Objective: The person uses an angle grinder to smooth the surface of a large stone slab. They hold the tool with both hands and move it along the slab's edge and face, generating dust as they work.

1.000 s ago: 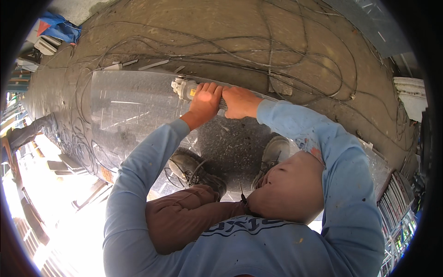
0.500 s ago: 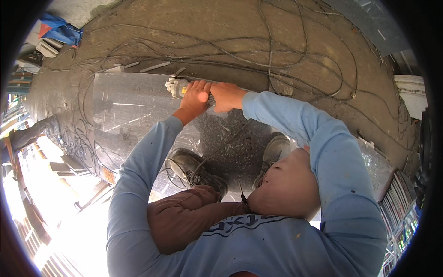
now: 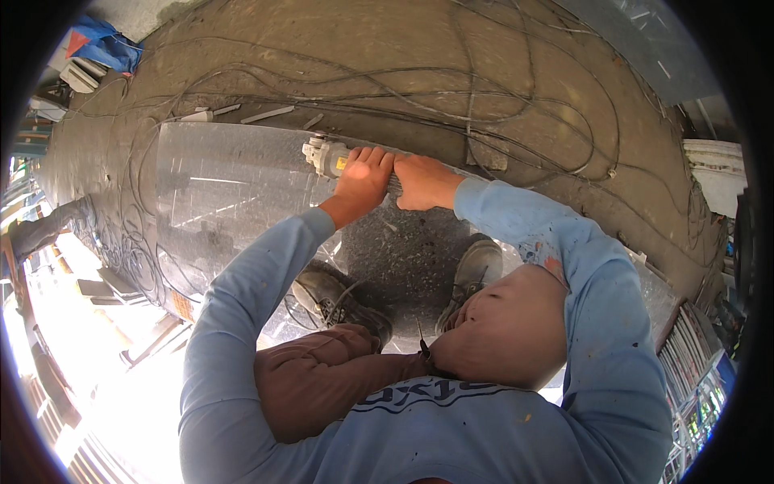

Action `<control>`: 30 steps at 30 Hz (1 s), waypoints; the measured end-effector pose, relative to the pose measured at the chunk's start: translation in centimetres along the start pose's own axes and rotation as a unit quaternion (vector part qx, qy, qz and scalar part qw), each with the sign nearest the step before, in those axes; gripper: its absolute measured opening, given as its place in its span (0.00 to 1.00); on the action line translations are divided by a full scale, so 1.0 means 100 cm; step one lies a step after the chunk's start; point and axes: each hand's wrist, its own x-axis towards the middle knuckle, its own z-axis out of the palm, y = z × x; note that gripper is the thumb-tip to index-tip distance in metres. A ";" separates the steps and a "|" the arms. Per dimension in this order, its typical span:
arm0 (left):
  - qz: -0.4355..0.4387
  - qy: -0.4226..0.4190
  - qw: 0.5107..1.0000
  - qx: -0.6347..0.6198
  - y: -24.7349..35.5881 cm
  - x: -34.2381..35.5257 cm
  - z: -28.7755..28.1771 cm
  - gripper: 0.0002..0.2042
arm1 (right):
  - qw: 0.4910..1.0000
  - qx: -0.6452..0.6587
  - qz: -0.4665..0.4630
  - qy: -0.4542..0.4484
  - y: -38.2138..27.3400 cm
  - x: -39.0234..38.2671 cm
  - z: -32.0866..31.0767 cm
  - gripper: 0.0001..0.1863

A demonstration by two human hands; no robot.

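Grinder (image 3: 327, 156) sits at far edge of dark slab (image 3: 222, 181); left hand (image 3: 364, 174) clamps its body, right hand (image 3: 425, 182) clamps its rear, just beside. Cables (image 3: 469, 120) loop across brown floor (image 3: 379, 32).

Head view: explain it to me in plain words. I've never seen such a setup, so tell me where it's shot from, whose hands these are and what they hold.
There is no robot here. A person wears two fisheye cameras on the head; this is the left one, looking down, so straight edges bend near the rim.

The left hand and right hand are the wearer's own, bare, with light blue sleeves. Both grip a power tool, apparently an angle grinder, the left nearer its grey head.

Under the tool is a wide, dark slab. The wearer's boots appear to rest on it too. Beyond its far edge, cables and thin strips lie on the brown ground.
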 end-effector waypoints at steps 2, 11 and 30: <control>-0.007 -0.008 1.000 0.009 -0.001 -0.001 -0.001 0.24 | 1.000 0.004 -0.005 0.010 0.001 0.004 0.004 0.26; -0.041 -0.008 0.999 0.016 -0.023 -0.010 -0.001 0.19 | 0.999 0.026 -0.035 0.024 -0.003 0.031 0.010 0.24; -0.012 0.000 1.000 0.004 0.007 0.003 -0.008 0.20 | 1.000 0.009 -0.003 0.003 -0.004 -0.007 -0.008 0.25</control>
